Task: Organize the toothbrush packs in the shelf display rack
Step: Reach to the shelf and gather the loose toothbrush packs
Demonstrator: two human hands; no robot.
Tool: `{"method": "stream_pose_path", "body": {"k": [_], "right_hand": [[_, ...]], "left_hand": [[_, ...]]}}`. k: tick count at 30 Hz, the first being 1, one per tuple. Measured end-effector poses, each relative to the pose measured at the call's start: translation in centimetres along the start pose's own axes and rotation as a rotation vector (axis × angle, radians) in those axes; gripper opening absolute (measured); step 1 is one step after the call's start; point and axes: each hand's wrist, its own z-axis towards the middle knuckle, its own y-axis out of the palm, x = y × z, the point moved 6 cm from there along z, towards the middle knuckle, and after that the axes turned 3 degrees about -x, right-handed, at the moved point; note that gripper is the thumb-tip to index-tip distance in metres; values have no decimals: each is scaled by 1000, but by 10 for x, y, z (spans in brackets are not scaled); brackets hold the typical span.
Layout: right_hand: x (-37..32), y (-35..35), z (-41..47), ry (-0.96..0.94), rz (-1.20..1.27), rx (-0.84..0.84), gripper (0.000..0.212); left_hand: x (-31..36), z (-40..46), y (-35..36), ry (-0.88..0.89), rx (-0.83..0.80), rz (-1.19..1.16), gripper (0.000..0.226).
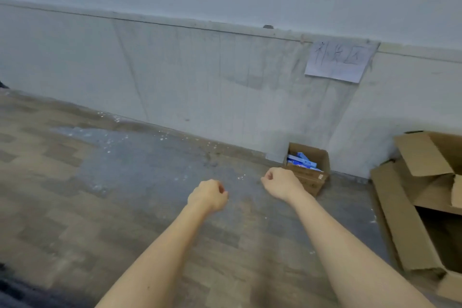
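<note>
From my head view, a small open box (307, 170) sits on the floor (100, 195) against the wall (200, 70), under a handwritten paper sign (340, 61). Blue packs (301, 159) lie inside it, likely the toothbrush stock, parked here for restocking, I judge. No display rack is in view. Bigger empty cartons (425, 195) slump at the right, well apart from the box.

My left hand (208, 195) is curled into a loose fist, holding nothing. My right hand (281, 182) is likewise closed and empty, in front of the box but not touching it.
</note>
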Motion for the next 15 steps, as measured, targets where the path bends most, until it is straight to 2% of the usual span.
{"method": "stream_pose_path", "body": {"k": [8, 15], "right_hand": [[-85, -1, 128, -151, -63, -132, 20], [-191, 14, 248, -382, -155, -222, 12]], "left_hand": [[-44, 97, -69, -150, 58, -148, 27], [-110, 179, -120, -374, 181, -304, 29]]}}
